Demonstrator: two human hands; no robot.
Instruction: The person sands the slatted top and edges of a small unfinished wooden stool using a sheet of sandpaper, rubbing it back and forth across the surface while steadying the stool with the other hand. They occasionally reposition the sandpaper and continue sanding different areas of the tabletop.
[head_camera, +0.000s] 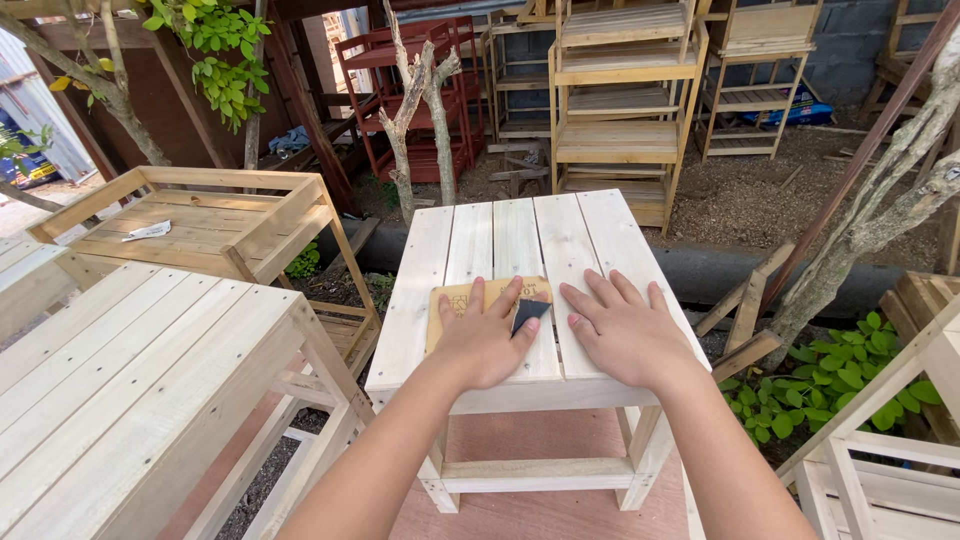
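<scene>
Pressing flat on a slatted, whitewashed wooden table (520, 240), both hands lay open on its top.

Pale, unfinished wooden shelf racks (625, 100) stood stacked in tiers behind it, and a bare plank tabletop (130, 370) sat to the left beside a tray-like wooden stand (200, 225) holding a scrap of paper (150, 230). On the near end of the table, the left hand (485, 335) spread its fingers over a tan rectangular sheet of sandpaper (455, 300), one dark corner (528, 313) curled up. The right hand (625, 330) rested palm-down on the bare slats just beside it, gripping nothing.
</scene>
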